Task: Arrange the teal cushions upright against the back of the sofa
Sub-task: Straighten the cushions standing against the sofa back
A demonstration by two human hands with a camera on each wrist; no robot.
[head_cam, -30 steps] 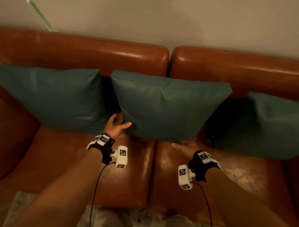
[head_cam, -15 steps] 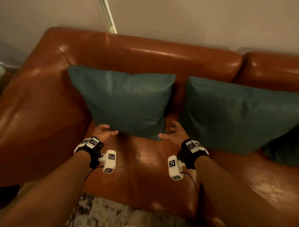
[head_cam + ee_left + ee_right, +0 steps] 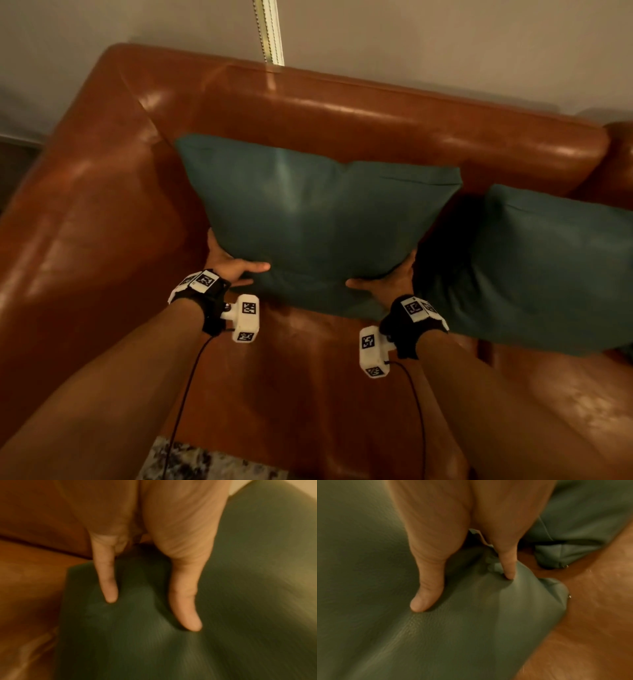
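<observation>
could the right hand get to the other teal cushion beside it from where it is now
Probably yes. The right hand grips the lower right corner of the held cushion, and the second cushion stands just to its right with nothing between. It would have to let go first.

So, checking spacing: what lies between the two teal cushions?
Head view: only a dark shadowed gap between held cushion and right cushion, with the right hand at its bottom.

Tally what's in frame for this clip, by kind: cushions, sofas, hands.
Teal cushions: 2, the held cushion and the neighbouring cushion
Brown sofa: 1
Hands: 2, left hand, right hand
Total: 5
</observation>
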